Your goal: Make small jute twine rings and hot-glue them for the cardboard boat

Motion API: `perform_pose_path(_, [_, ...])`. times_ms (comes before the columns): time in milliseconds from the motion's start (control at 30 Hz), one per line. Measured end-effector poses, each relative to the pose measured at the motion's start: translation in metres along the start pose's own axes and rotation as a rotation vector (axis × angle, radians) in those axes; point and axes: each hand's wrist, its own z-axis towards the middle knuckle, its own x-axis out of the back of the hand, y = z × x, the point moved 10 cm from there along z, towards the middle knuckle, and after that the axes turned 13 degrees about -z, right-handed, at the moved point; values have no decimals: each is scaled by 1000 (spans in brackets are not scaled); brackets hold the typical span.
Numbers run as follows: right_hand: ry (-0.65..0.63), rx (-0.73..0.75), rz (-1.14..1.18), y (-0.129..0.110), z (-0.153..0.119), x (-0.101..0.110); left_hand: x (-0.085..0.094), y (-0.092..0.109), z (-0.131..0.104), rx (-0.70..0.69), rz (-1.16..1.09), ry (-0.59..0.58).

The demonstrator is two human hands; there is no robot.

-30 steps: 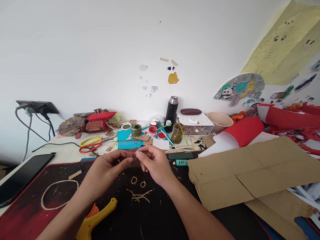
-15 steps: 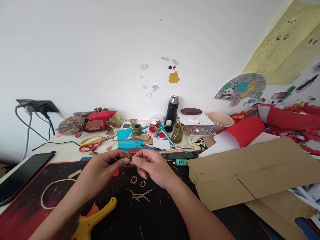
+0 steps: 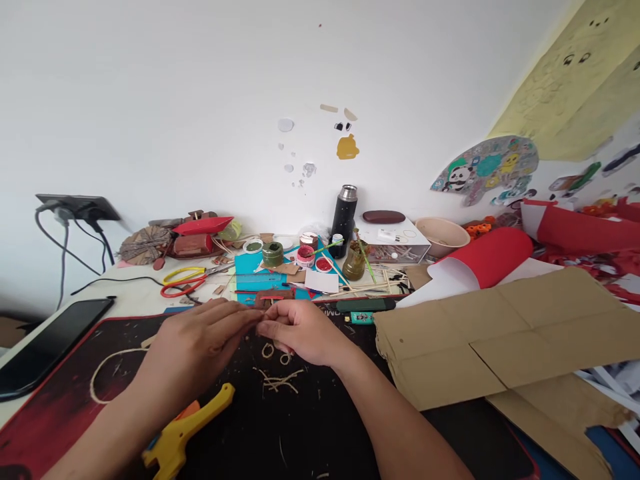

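Note:
My left hand and my right hand meet at their fingertips above the black mat. Both are closed in a pinch around a small piece of twine, now mostly hidden by the fingers. Just below them lie two small twine rings, a left ring and a right ring. Nearer to me, several short twine strips cross one another. A yellow glue gun rests under my left forearm. On the mat's left side is a large twine loop, partly covered by that arm.
Flat cardboard covers the right side. Behind my hands stand open paint jars and a black thermos. Orange-and-yellow-handled scissors lie at back left, and a phone at the left edge. A teal lighter-like item lies near the cardboard.
My left hand has turned over, its fingers now stretched forward and covering the thumb and the pinch point. The right hand stays nearly in place. The view has shifted slightly.

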Motion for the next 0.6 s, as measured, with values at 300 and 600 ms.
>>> perform_pose_path(300, [28,52,71,-8,-1,5,3,-27,-4,300,-231,-39])
perform_pose_path(600, [83,68,170,-9,1,11,-30,-29,-14,487,-502,-268])
